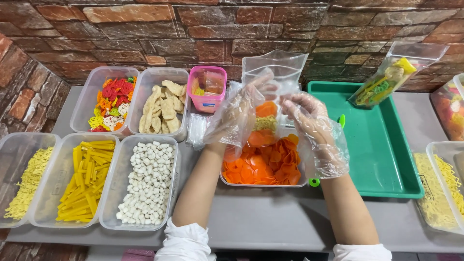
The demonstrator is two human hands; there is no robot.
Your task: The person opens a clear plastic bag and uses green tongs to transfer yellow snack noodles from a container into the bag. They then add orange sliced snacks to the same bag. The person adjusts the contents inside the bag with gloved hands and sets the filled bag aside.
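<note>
gloved left hand pinches side of clear bag, holding it upright over tub of orange round crackers — bag already holds orange discs and yellow noodle bits. gloved right hand just beside bag's right edge, fingers curled; whether it grips bag, cannot tell. green tray to right — filled bag leaning at its far corner.
</note>
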